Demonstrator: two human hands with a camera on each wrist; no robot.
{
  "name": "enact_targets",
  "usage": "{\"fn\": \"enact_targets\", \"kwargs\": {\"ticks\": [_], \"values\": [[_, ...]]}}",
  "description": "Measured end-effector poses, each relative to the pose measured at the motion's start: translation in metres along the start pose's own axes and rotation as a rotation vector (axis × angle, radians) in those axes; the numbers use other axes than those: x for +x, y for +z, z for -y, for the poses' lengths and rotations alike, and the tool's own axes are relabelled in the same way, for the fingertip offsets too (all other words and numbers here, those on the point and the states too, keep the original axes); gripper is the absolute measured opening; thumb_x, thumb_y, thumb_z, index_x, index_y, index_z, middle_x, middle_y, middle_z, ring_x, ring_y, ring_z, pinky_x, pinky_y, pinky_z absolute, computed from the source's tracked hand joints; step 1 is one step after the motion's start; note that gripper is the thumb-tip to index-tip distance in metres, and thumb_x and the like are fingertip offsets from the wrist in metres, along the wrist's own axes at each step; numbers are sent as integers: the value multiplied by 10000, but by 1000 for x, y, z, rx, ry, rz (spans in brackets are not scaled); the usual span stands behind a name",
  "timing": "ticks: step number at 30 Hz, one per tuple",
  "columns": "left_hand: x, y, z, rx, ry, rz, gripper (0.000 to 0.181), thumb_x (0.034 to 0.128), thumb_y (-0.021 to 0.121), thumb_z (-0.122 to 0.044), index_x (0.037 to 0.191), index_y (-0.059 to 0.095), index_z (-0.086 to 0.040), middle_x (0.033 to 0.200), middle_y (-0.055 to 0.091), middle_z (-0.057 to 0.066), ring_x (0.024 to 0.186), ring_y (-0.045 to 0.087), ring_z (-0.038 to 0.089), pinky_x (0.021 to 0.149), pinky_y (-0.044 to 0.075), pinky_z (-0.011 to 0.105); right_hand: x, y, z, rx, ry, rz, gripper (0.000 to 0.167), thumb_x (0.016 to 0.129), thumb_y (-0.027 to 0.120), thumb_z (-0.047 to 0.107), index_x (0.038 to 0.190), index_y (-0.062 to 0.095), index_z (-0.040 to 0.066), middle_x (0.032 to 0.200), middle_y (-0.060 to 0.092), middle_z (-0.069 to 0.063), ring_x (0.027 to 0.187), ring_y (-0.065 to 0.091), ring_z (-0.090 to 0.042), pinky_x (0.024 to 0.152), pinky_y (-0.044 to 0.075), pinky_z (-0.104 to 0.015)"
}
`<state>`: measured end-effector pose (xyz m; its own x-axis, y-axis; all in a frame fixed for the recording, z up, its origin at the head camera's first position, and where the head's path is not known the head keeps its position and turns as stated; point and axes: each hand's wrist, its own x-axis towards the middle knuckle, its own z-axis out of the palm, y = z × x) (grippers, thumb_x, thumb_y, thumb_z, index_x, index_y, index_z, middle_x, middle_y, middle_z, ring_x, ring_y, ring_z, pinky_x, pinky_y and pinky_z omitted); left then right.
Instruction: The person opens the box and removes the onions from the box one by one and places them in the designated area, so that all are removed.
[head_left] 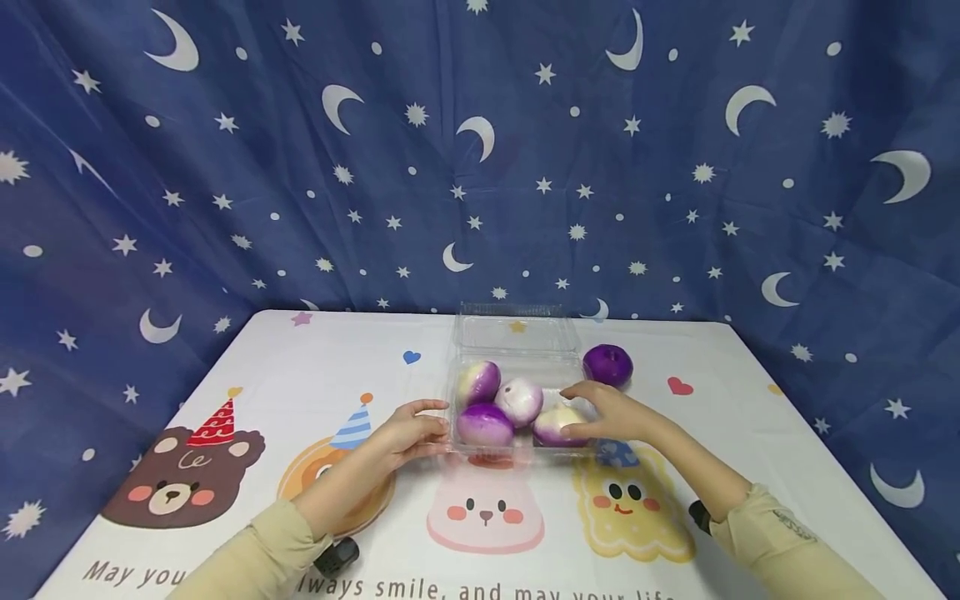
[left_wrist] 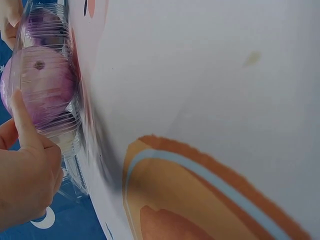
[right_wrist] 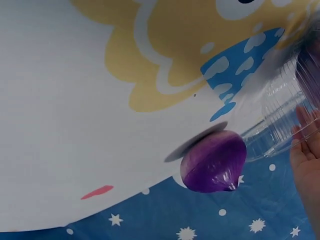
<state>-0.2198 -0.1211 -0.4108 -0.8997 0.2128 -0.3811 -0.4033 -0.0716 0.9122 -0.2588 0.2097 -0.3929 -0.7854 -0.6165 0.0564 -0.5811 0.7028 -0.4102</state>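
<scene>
A clear plastic clamshell box [head_left: 517, 333] stands with its lid raised at the back. Inside lie several purple-and-white onions, among them a pale one [head_left: 519, 402] and a deep purple one [head_left: 485, 425]. My left hand [head_left: 415, 432] touches the box's left wall, its index finger extended along the ridged plastic in the left wrist view. Over the box's right end is my right hand [head_left: 611, 412], its thumb by the front-right onion [head_left: 555, 427] and its fingers spread behind that onion. Outside the box, beyond my right hand, sits another purple onion [head_left: 608, 365].
A white tablecloth [head_left: 300, 358] printed with cartoon figures and lettering covers the table. Behind the table's far edge hangs a blue curtain [head_left: 420, 192] with moons and stars. A small black object [head_left: 337, 556] shows beside the left sleeve.
</scene>
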Motion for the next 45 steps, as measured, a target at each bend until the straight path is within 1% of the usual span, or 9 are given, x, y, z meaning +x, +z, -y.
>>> {"fn": "enact_targets", "kwargs": {"ticks": [6,10,17,26,30,35,38,41,45], "values": [[-1,-1,-1,4,2,-13,495,858,526,93,1334,398,39,815,549,44,629,559,83,641,623,245,3,-4,0,11,-26,52,641,796,717,388,1221,557,-63,1210,600,-195,1177,521,-383,1018,451,-544],[-4,1,-2,-2,2,-17,491,861,531,91,1332,402,41,821,555,57,633,563,86,632,621,235,3,-6,-1,21,-21,90,625,800,715,363,1216,551,-72,1195,603,-197,1156,535,-374,1005,467,-531],[-6,2,-2,-1,11,-8,507,864,517,98,1349,377,49,803,540,21,641,564,83,611,612,207,2,-9,1,4,-65,133,585,802,719,363,1181,572,-57,1152,603,-161,1083,566,-332,958,505,-488],[-4,1,-1,-18,17,-9,501,874,510,99,1354,375,51,799,551,28,641,579,100,658,622,238,3,-12,6,-20,-30,198,648,796,721,395,1236,541,-47,1217,559,-197,1147,513,-364,994,477,-520],[-2,3,-1,-19,2,-28,486,875,509,101,1343,399,37,800,551,30,635,584,101,643,619,226,2,-11,6,-35,-34,187,630,784,729,405,1208,568,-33,1181,569,-171,1115,527,-344,977,491,-505],[-1,4,-4,-16,8,-31,487,875,506,102,1346,394,46,801,554,28,630,583,93,635,618,223,2,-14,3,-34,-50,172,626,780,734,398,1214,569,-22,1166,586,-154,1100,542,-330,966,501,-490],[-1,4,-5,-19,13,-22,484,879,506,100,1346,390,51,805,560,28,628,581,91,648,621,234,2,-17,2,-13,-44,186,629,784,729,384,1229,560,-26,1180,583,-164,1110,544,-341,974,492,-508],[-1,4,-5,-27,14,-24,485,879,506,100,1347,391,51,810,563,28,628,578,91,654,622,239,3,-20,1,9,-29,193,639,789,722,375,1251,545,-28,1230,575,-185,1158,529,-366,1001,469,-533],[-3,4,-4,-34,-1,-30,486,877,499,102,1348,390,48,805,557,28,626,572,90,648,620,233,3,-21,-1,42,-14,207,660,789,715,389,1279,530,-13,1288,564,-175,1214,506,-362,1030,449,-532]]}}
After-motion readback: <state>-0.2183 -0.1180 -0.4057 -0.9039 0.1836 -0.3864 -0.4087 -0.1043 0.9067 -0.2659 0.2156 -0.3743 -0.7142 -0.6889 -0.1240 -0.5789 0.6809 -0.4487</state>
